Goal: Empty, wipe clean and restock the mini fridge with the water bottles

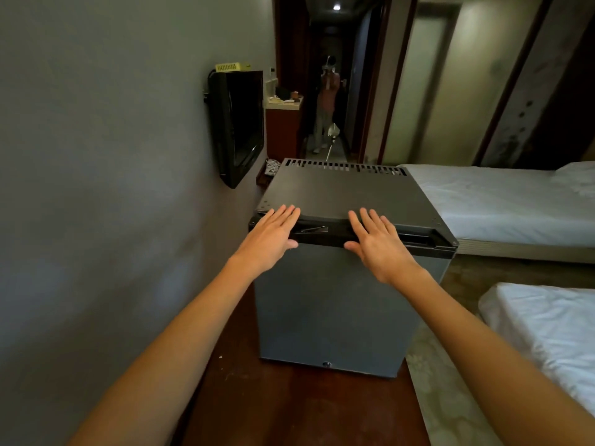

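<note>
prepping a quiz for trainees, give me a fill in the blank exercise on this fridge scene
1. The door of the mini fridge is ____.
2. The left hand and the right hand both rest flat on the ____ of the fridge.
3. The television is mounted on the wall to the fridge's ____ side.
4. The sheet on the bed is ____ in colour.
Missing words: closed; top; left; white.
</note>
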A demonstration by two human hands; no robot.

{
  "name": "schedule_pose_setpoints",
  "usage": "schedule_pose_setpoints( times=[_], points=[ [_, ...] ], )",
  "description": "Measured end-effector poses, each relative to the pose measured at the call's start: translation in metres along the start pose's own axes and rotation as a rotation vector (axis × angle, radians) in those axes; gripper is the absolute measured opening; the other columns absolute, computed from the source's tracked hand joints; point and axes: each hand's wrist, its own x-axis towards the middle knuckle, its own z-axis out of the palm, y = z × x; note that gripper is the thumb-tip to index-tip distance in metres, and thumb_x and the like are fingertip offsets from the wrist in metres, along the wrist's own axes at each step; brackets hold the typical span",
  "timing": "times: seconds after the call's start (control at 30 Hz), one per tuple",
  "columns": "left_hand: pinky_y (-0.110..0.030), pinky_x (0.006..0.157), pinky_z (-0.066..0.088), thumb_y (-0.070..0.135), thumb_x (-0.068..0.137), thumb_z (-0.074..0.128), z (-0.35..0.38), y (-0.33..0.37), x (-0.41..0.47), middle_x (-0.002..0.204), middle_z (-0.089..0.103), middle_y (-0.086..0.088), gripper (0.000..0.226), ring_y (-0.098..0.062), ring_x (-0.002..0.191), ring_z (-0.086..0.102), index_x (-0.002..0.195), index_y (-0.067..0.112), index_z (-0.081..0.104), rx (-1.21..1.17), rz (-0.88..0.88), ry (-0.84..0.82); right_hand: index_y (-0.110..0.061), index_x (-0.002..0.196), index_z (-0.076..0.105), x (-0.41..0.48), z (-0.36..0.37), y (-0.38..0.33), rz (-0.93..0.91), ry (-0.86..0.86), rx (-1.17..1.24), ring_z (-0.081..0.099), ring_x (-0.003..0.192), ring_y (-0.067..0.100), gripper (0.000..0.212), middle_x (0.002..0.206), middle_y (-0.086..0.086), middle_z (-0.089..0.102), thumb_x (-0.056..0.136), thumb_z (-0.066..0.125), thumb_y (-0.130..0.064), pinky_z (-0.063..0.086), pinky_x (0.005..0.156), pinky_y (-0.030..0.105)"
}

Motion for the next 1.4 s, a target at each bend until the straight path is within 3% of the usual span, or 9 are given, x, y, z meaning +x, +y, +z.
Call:
schedule_pose_setpoints(
  times=[0.23,0.57,0.93,1.07,1.23,1.33,1.4],
  points=[
    [-0.031,0.120,0.003,0.033,0.098,0.053,0.003,-0.005,0.003,0.163,0.013,-0.002,0.070,-0.016,0.150,0.007,0.156,0.015,0.016,-0.051,-0.011,0.072,-0.011,0.158,0.017,0.004,0.006,0.006,0.002,0.014,0.057,0.012,0.152,0.029,0.069,0.163,0.014,0.019,0.103,0.028,-0.050,0.009,0.123,0.041],
    [-0.036,0.120,0.004,0.034,0.095,0.059,0.001,0.002,-0.001,0.162,0.016,0.004,0.069,-0.013,0.150,0.008,0.154,0.021,0.025,-0.169,-0.055,0.058,-0.012,0.158,0.015,-0.004,0.005,0.012,-0.050,0.033,0.016,0.014,0.152,0.029,0.063,0.164,0.014,0.018,0.105,0.031,-0.043,0.011,0.123,0.039],
    [-0.037,0.120,0.011,0.020,0.091,0.066,0.001,0.007,-0.001,0.157,0.030,0.003,0.063,-0.016,0.147,0.020,0.146,0.019,0.033,-0.272,-0.152,0.095,-0.014,0.158,0.020,-0.005,0.001,0.012,-0.025,0.022,0.125,0.012,0.152,0.026,0.060,0.164,0.011,0.017,0.106,0.035,-0.041,0.008,0.123,0.035],
    [-0.037,0.122,0.007,0.018,0.094,0.060,0.005,0.007,0.001,0.159,0.025,0.001,0.064,-0.016,0.149,0.012,0.149,0.016,0.027,-0.206,-0.135,0.067,-0.015,0.158,0.021,-0.004,0.000,0.009,0.001,0.018,0.179,0.011,0.153,0.025,0.060,0.165,0.009,0.017,0.106,0.035,-0.042,0.006,0.123,0.035],
    [-0.043,0.122,0.000,0.025,0.099,0.051,0.005,0.016,-0.001,0.164,0.004,-0.003,0.064,-0.018,0.151,-0.003,0.152,0.012,0.017,-0.069,-0.148,-0.006,-0.012,0.158,0.014,-0.016,0.006,-0.009,0.105,0.018,0.076,0.004,0.153,0.026,0.058,0.166,0.009,0.009,0.108,0.035,-0.032,0.005,0.123,0.044],
    [-0.048,0.121,-0.003,0.032,0.101,0.046,0.006,0.033,-0.019,0.163,-0.006,-0.008,0.073,-0.024,0.150,-0.010,0.156,0.010,0.003,0.020,-0.169,-0.023,-0.008,0.158,0.001,-0.038,0.009,-0.025,0.183,0.014,-0.008,-0.001,0.153,0.030,0.084,0.166,0.013,0.002,0.096,0.057,-0.014,0.003,0.124,0.048],
    [-0.050,0.121,0.002,0.030,0.100,0.048,0.005,0.045,-0.035,0.163,-0.009,-0.010,0.076,-0.027,0.150,-0.012,0.156,0.011,0.000,0.014,-0.175,-0.017,-0.007,0.157,-0.004,-0.054,0.004,-0.031,0.203,0.025,0.024,-0.006,0.153,0.032,0.084,0.166,0.014,-0.003,0.095,0.054,-0.013,0.007,0.124,0.048]
  ],
)
